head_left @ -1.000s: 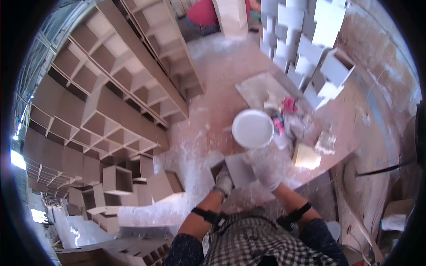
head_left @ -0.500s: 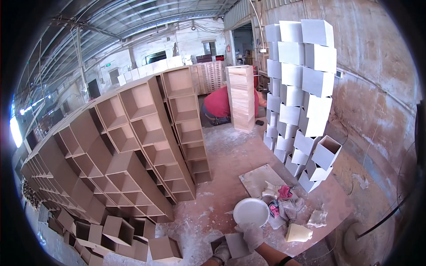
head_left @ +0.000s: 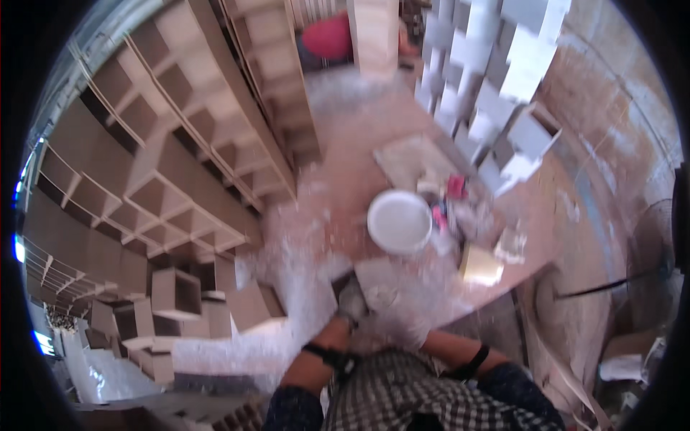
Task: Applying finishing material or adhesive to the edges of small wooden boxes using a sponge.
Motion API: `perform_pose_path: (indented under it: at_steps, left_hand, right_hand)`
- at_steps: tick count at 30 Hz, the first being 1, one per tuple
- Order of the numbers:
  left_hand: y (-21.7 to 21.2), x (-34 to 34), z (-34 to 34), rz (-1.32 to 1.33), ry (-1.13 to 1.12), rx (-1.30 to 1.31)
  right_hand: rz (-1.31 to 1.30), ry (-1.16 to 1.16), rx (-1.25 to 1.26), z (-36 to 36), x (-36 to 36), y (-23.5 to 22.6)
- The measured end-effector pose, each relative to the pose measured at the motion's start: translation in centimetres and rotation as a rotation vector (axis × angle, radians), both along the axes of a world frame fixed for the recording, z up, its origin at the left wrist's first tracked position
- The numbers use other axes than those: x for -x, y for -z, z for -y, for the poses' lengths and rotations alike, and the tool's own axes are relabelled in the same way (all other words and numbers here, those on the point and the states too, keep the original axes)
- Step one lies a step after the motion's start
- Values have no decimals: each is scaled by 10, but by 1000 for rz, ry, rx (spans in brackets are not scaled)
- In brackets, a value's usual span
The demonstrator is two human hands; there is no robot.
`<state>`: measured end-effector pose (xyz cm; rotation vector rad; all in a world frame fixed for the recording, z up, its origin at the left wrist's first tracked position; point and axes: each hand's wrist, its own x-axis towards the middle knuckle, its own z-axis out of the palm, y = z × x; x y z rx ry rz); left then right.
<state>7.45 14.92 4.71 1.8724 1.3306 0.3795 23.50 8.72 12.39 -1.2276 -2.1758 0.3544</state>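
Here's the gloved left hand holding the grey box at its dark open end, that box sitting right at the left fingers, while the gloved right hand is a blur by its near side, and whether those fingers are wide or narrow I can't tell. Beyond both hands' fingers sits a round white basin, a pale yellow block off to their right.

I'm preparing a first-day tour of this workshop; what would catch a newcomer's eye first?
Probably the stacked brown boxes filling the left, then the white box stack at upper right. Just right of centre, a round white basin stands out. Below it, the left hand is at the dark opening of a box, with the blurred right hand nearby.
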Motion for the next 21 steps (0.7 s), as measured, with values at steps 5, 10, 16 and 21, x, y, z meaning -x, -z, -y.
perform_pose_path:
  at_steps: [5,10,16,21]
  left_hand:
    - [20,-7,-13,-105,18,71]
    - [115,-3,-7,698,-325,455]
    - [132,3,1,864,-284,322]
    - [41,-3,0,718,-359,603]
  right_hand:
    - [17,-157,106,54,-40,9]
    - [-1285,191,433,59,-31,-4]
    - [-699,260,471,44,-29,-27]
    - [-852,372,547,61,-29,0]
